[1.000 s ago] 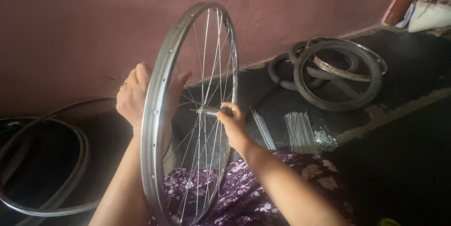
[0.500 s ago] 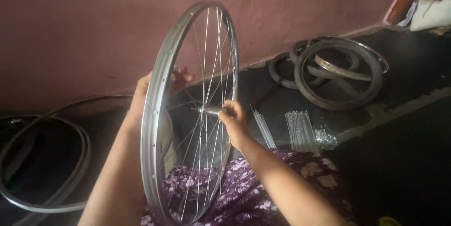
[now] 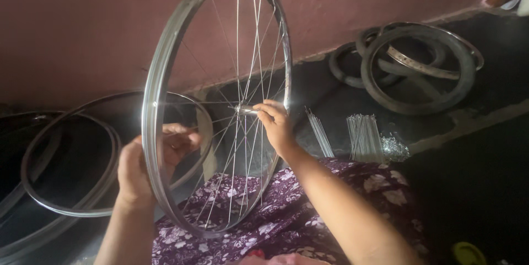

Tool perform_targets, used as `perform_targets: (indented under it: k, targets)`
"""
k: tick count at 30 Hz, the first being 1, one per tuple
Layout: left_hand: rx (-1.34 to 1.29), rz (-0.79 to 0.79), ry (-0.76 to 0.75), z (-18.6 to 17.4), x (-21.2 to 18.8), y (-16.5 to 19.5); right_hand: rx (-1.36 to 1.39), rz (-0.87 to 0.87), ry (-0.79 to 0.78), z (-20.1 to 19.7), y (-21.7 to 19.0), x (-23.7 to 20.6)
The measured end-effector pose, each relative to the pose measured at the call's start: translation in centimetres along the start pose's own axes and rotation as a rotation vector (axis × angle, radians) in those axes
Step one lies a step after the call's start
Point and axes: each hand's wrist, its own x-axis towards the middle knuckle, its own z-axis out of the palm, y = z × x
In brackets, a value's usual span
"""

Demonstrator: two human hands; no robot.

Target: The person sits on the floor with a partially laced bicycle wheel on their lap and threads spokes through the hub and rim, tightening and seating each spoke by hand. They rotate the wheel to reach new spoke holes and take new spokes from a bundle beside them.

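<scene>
Left hand [image 3: 144,167] slid lower on shiny round steel rim [image 3: 160,77].

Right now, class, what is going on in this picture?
A seated person holds a spoked bicycle wheel upright over a purple flowered cloth on their lap. The left hand grips the rim low on its left side, while the right hand has its fingers at the hub. Loose spokes, bare rims and tyres lie on the dark floor by the wall.
</scene>
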Motion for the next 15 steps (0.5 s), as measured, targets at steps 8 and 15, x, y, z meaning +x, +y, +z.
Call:
perform_targets:
  k: [8,15]
  targets:
    - [0.651,-0.285,0.299,4.3,0.2,2.4,0.132,0.18,-0.244,-6.3,1.5,1.7]
    - [0.809,-0.463,0.368,6.0,1.6,2.6,-0.693,0.525,-0.282,-18.5,11.4,1.5]
